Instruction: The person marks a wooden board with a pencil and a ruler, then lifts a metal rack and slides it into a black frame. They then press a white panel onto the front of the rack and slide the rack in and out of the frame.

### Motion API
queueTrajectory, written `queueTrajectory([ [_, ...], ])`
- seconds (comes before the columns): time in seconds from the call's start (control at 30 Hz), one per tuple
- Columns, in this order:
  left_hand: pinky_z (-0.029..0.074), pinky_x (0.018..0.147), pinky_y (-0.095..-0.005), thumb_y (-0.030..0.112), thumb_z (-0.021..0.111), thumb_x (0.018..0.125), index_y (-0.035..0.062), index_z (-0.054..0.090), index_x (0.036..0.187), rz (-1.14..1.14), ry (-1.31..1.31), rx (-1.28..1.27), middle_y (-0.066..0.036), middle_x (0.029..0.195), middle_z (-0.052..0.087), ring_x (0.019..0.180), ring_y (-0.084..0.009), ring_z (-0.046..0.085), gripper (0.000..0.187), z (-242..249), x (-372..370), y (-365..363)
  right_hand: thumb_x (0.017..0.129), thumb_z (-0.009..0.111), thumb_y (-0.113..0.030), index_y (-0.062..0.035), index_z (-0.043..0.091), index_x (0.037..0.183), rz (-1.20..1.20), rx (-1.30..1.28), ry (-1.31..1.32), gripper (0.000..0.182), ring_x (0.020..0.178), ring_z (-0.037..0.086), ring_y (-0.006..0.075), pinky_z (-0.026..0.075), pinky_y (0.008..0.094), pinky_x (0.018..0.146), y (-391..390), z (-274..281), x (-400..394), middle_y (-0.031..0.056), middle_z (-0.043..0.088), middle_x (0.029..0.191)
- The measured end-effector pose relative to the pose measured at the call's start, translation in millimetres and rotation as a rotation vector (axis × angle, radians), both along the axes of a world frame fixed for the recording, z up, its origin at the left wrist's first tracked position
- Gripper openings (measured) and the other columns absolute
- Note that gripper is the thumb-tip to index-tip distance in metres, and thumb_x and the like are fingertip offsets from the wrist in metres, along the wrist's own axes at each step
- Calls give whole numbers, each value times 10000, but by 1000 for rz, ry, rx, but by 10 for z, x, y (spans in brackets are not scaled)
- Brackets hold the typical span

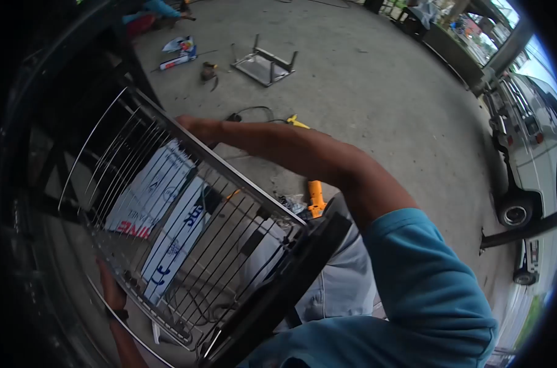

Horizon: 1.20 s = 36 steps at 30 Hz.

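A stainless metal grille of thin parallel rods in a square-tube frame is held tilted in front of me. My right hand reaches across on a bare forearm with a blue sleeve and grips the grille's upper rail. My left hand, with a dark wristband, holds the lower rail from underneath, its fingers partly hidden behind the rods. A black bar runs along the grille's near right end.
White printed sacks with blue and red lettering lie behind the rods. On the concrete floor are an orange tool, a yellow tool with cables, and an upturned metal frame. A white car stands at right. Another person crouches far off.
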<state>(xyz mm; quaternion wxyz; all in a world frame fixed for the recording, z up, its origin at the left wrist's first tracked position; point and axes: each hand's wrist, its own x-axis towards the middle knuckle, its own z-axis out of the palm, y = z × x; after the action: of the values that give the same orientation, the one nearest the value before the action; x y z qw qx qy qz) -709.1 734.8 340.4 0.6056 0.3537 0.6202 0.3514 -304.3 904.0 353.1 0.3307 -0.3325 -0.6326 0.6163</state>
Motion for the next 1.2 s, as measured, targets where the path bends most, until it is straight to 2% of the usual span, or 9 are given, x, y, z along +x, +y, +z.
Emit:
queueTrajectory([
  [0.03,434,471,-348,740,267,786,75,451,996,100,76,32,-79,619,481,483,-204,488,721,140,239,-67,903,350,-488,-30,447,1069,-50,-166,-112,497,573,592,173,516,329,427,36,-14,4,135,559,808],
  [0.07,450,472,-335,738,281,785,76,440,867,77,50,-11,-72,589,473,498,-196,514,686,100,183,-54,888,468,-381,-31,527,955,289,263,165,361,526,545,124,475,255,444,73,-198,184,77,538,688],
  [0.1,475,484,-325,737,263,788,57,463,895,144,138,-55,-64,595,477,523,-184,541,717,164,243,-90,924,343,-451,-34,502,1036,-45,-162,-107,460,522,522,113,475,242,466,-94,-58,90,75,555,710],
  [0.2,499,500,-306,755,245,773,-3,493,1045,76,216,-18,-79,630,506,529,-171,551,843,134,170,-113,950,194,-436,-51,478,1106,-353,-107,-257,504,474,508,109,459,247,397,-261,-35,-171,49,535,668],
  [0.5,512,447,-353,781,244,742,33,470,812,229,288,119,-95,609,508,477,-205,554,784,502,-26,-179,900,259,-563,-37,491,1019,-190,-268,-350,587,431,513,143,435,291,341,-83,671,-526,64,489,579],
  [1.07,492,511,-274,702,159,825,30,530,990,10,249,46,-53,688,550,602,-124,558,786,404,590,-382,848,259,-645,-67,351,1274,-308,-463,-328,723,440,499,198,426,344,363,-327,-57,125,112,486,623],
  [1.13,488,509,-273,725,176,805,34,529,990,-87,264,80,-55,660,542,545,-125,533,797,66,430,-273,824,252,-686,-100,293,1341,-230,187,-104,782,466,501,173,443,306,394,-115,-620,197,120,497,648],
  [1.17,492,516,-278,732,172,799,28,528,1009,-59,286,84,-61,653,548,546,-134,547,816,-8,396,-256,804,254,-716,-104,316,1326,-265,-304,-300,808,487,513,153,447,262,412,-413,-157,177,114,503,646],
  [1.2,495,524,-284,738,169,794,22,528,1029,-36,297,77,-68,647,555,547,-144,561,835,-103,377,-216,799,286,-716,-93,369,1275,-237,-263,-225,789,458,501,142,433,244,398,-408,-340,301,93,494,621],
])
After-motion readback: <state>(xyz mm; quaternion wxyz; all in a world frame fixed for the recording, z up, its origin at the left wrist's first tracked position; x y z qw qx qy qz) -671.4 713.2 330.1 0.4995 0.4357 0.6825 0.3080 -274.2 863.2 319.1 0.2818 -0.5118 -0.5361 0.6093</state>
